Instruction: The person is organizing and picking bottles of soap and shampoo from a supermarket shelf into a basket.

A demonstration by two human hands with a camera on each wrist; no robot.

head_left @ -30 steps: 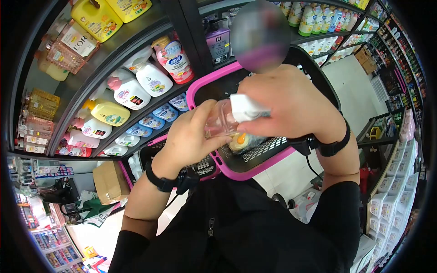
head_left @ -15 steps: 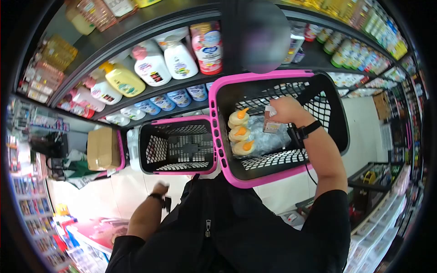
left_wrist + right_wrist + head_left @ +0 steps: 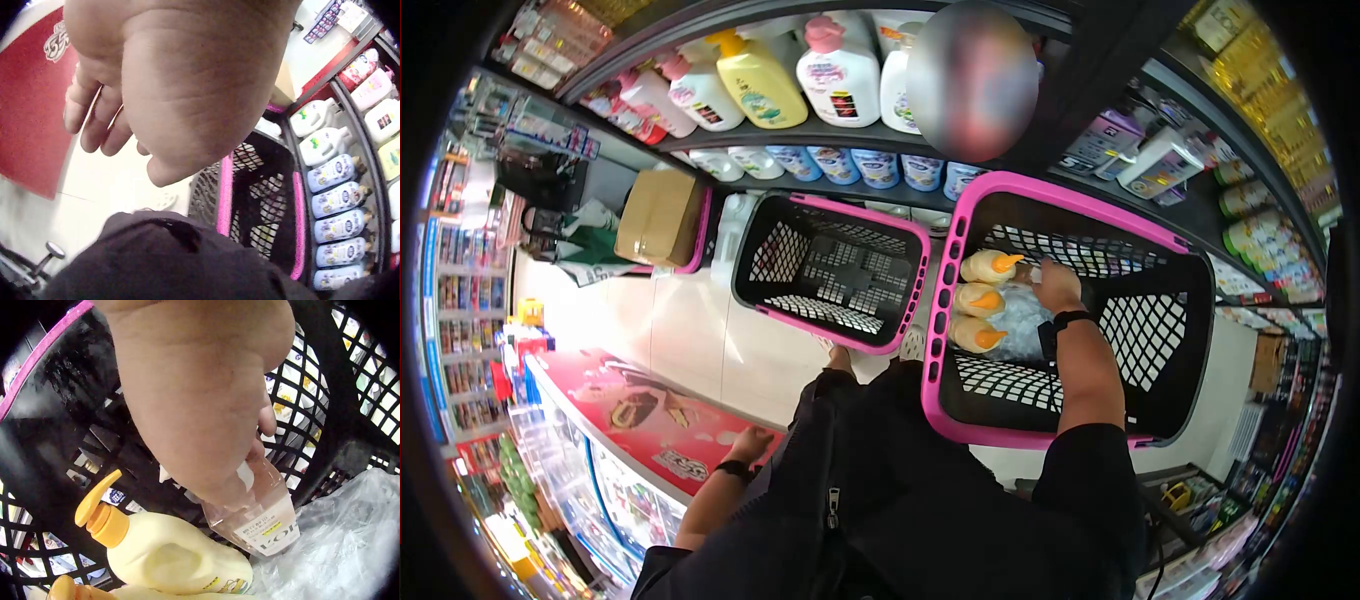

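My right hand (image 3: 1055, 284) reaches into the pink-rimmed black basket (image 3: 1040, 196) and grips a clear bottle (image 3: 265, 516) by its top; the bottle has a white label. The bottle stands low in the basket, beside a yellow pump bottle (image 3: 177, 557) with an orange spout and against a crumpled clear plastic bag (image 3: 350, 544). Three yellow pump bottles (image 3: 981, 298) lie in a row along the basket's left side. At my side hangs my left hand (image 3: 752, 443), its fingers (image 3: 94, 122) loosely curled and holding nothing.
A second pink-rimmed basket (image 3: 832, 270), with nothing in it, sits to the left. Shelves of pump bottles (image 3: 760, 80) run above both baskets. A cardboard box (image 3: 660, 215) stands on the floor, and a red-topped freezer case (image 3: 630, 420) lies near my left hand.
My left hand let go of the clear bottle and dropped to my side. The right hand carried the bottle down into the basket beside the yellow bottles. My view swung right.
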